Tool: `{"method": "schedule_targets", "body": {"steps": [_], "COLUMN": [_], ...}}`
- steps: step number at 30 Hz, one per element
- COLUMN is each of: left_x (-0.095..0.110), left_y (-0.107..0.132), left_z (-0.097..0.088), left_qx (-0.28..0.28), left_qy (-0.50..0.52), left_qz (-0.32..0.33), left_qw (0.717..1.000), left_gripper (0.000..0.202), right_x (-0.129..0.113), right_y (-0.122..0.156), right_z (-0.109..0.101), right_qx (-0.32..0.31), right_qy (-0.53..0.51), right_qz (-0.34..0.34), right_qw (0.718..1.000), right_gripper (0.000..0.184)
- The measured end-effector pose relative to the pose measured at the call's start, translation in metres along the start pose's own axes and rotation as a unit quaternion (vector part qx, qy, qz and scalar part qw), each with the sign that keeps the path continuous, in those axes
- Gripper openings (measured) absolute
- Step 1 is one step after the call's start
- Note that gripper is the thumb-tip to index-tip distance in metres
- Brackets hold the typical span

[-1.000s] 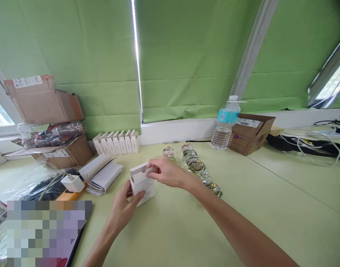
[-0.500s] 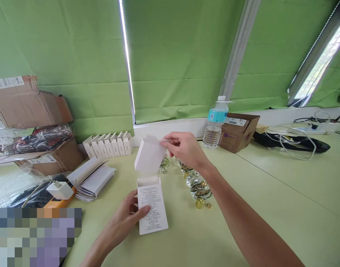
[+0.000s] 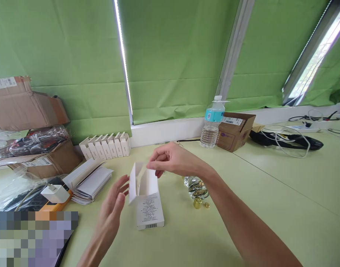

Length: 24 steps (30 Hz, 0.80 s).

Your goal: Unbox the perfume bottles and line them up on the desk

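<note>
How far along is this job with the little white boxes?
Done, it seems: a row of white cartons stands by the wall. In hand: an open white carton between the left hand and right hand. Still waiting: a stack of flat cartons, plus a glass bottle and gold cap.

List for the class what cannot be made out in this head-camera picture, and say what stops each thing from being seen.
Head view:
- Small print on the white carton: too small to read.
- Glass bottle: partly hidden by the right forearm.
- Pixelated patch: blurs whatever lies at the lower left.
- Cardboard box: cut off by the left edge.
</note>
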<state>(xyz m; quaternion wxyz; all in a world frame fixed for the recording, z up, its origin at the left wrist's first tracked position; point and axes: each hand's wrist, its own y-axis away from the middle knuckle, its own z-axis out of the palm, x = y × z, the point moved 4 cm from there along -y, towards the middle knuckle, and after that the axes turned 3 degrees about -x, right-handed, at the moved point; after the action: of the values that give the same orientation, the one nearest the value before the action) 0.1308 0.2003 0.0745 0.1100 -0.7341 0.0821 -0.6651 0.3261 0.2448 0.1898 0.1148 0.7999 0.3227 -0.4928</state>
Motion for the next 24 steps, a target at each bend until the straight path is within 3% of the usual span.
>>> {"method": "schedule_targets", "body": {"steps": [3,6,10,13,17,19,20,24], "left_x": [-0.001,-0.007,-0.01,-0.004,0.014,0.016,0.014,0.009], "left_y": [0.002,0.001,-0.001,0.001,0.004,0.006,0.008,0.012], "left_z": [0.001,-0.009,-0.018,-0.016,-0.004,0.003,0.006,0.014], "left_qx": [0.012,0.052,0.059,0.059,0.005,-0.032,-0.05,-0.103], "left_qy": [0.017,0.041,0.133,0.189,0.132,0.1,0.091,0.108], "left_qz": [-0.02,-0.04,-0.039,-0.074,-0.061,-0.083,-0.105,-0.139], "left_qw": [1.0,0.997,0.989,0.977,0.989,0.991,0.989,0.979], "left_gripper": [0.069,0.064,0.062,0.054,0.046,0.027,0.026,0.068], "right_x": [0.003,0.007,0.015,0.019,0.02,0.021,0.022,0.034], "right_y": [-0.003,-0.006,-0.011,-0.016,-0.02,-0.021,-0.022,-0.026], "right_z": [0.003,0.002,-0.004,-0.007,-0.005,-0.005,-0.005,-0.011], "right_qx": [-0.032,-0.02,0.056,0.118,0.183,0.22,0.242,0.31], "right_qy": [-0.003,0.024,0.049,0.046,0.023,0.005,-0.003,-0.035], "right_qz": [-0.014,-0.033,-0.039,-0.046,-0.052,-0.061,-0.066,-0.07], "right_qw": [0.999,0.999,0.996,0.991,0.981,0.974,0.968,0.948], "right_gripper": [0.02,0.019,0.02,0.018,0.017,0.018,0.018,0.02]}}
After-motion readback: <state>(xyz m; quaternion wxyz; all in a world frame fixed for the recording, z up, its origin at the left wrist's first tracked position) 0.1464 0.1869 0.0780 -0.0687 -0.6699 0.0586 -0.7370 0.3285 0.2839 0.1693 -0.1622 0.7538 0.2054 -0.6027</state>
